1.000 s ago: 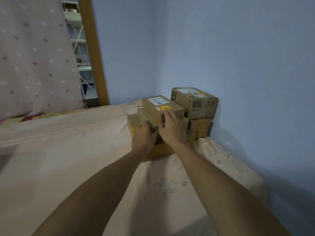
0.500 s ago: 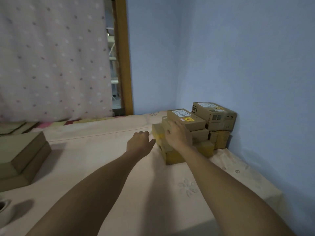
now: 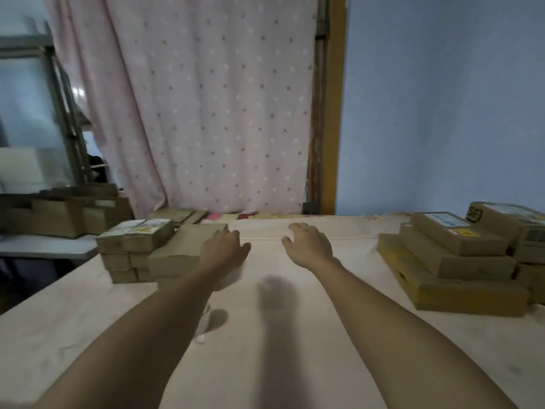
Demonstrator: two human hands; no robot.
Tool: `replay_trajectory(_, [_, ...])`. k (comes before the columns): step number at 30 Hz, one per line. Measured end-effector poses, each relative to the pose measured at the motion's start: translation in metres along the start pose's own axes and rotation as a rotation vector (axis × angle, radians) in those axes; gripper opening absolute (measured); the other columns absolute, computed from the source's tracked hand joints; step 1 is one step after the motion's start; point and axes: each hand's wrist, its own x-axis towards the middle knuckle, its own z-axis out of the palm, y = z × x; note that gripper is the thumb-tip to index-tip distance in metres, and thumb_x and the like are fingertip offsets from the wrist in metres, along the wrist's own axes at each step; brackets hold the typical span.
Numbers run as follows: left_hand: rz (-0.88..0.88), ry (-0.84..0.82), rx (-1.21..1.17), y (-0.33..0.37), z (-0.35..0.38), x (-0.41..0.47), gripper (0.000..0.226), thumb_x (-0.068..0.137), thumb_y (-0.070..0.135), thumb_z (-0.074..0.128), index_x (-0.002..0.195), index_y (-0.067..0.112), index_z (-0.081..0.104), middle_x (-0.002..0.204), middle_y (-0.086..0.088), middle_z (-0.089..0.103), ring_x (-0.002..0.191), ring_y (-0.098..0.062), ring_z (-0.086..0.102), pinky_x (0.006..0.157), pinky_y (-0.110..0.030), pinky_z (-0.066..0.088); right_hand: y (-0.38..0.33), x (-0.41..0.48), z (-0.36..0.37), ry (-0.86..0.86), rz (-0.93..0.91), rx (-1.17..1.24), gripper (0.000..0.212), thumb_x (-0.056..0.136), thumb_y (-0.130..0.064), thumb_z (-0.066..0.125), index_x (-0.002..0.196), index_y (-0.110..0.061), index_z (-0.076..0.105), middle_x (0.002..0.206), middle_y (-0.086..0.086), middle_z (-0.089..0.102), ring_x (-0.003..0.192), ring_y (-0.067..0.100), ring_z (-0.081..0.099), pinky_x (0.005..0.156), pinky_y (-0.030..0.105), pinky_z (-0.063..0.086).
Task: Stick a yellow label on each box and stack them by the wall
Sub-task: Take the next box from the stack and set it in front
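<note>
both arms reach out over the bed [image 3: 241, 379], which has a pale pink sheet on it. the left hand [image 3: 225, 249] hangs just above the sheet, right beside the near corner of a wide flat box [image 3: 182, 255] in the pile at the bed's left edge. its grip is slack, fingers loosely spread, and holds nothing. i cannot tell whether it touches that box. the right hand [image 3: 308, 246] hovers near the middle of the far edge, palm down, its grip also wide and empty. the left pile [image 3: 129, 255] has several small brown boxes stacked on each other, the top one patched with pale tape. over at the bed's right edge, against the blue wall [image 3: 442, 113], sits the other stack. a long yellowish box [image 3: 451, 290] lies at the bottom, with a brown box [image 3: 454, 261] on it. a flatter top box [image 3: 457, 237] carries a white slip and a yellow label [image 3: 465, 232]. just behind them, next to the wall, a squarer box marked sf [image 3: 513, 228] rests on another carton. both hands are well apart from this stack. something small and white [image 3: 205, 323] peeks out from under the left forearm, too hidden to name. a dotted pink curtain [image 3: 206, 113] hangs beyond the far edge, beside a wooden frame [image 3: 330, 113]. more cardboard [image 3: 59, 216] lies on a side surface off the bed's left corner.
</note>
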Motion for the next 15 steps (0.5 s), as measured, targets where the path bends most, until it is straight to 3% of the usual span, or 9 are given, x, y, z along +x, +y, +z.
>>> replay_trajectory(5, [-0.165, 0.006, 0.005, -0.098, -0.010, -0.012, 0.046, 0.095, 0.053, 0.046, 0.117, 0.015, 0.061, 0.121, -0.008, 0.062, 0.113, -0.027, 0.056, 0.080, -0.037, 0.045, -0.080, 0.014, 0.050, -0.059, -0.104, 0.027, 0.049, 0.103, -0.042, 0.042, 0.145, -0.018, 0.048, 0.149, 0.003, 0.051, 0.133, 0.028, 0.047, 0.104, 0.041, 0.041])
replay_trajectory(10, [-0.384, 0.013, -0.248, -0.174, -0.002, -0.022, 0.046, 0.086, 0.051, 0.047, 0.114, 0.018, 0.063, 0.114, -0.007, 0.065, 0.101, -0.029, 0.062, 0.080, -0.038, 0.053, -0.134, 0.024, 0.103, -0.166, -0.087, 0.152, 0.041, 0.099, -0.047, 0.044, 0.126, -0.019, 0.056, 0.136, 0.005, 0.058, 0.124, 0.030, 0.052, 0.098, 0.042, 0.046])
replay_trajectory(15, [-0.438, 0.078, -0.531, -0.219, 0.024, -0.015, 0.057, 0.091, 0.057, 0.051, 0.121, 0.010, 0.062, 0.118, -0.015, 0.068, 0.106, -0.034, 0.063, 0.087, -0.044, 0.054, -0.161, 0.035, 0.142, -0.246, 0.057, 0.363, 0.056, 0.096, -0.056, 0.045, 0.141, -0.022, 0.043, 0.142, 0.005, 0.054, 0.124, 0.032, 0.056, 0.099, 0.044, 0.050])
